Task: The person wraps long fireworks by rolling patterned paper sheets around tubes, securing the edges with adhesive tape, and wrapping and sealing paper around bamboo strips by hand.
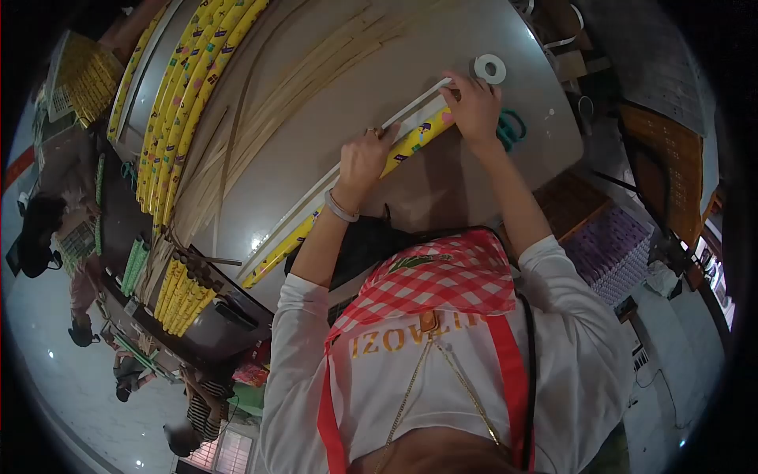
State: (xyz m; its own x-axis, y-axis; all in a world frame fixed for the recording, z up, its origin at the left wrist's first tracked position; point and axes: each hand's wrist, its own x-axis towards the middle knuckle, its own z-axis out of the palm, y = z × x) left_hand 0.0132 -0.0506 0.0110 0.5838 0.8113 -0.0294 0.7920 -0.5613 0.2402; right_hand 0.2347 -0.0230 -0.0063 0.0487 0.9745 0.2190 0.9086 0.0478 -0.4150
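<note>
Patterned yellow strip (410, 144) runs lengthwise beneath my hands: left hand (363, 162) clasping mid-length, right hand (476, 109) pinching far end, nearer white tape roll (498, 71).

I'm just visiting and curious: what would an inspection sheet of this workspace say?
Surface: glossy tabletop, with glare.
Job's things: yellow patterned length with a white edge; tape roll and teal scissors near the right hand.
Clutter: long yellow tubes and loose pale strips on the left side.
Grippers: no robot, two bare hands; right holds the length's far end, left touches it partway, grip unclear.
Cables: thin dark cord, apparently, on the floor at lower right.
Surroundings: other people at left; purple woven stack at right.
</note>
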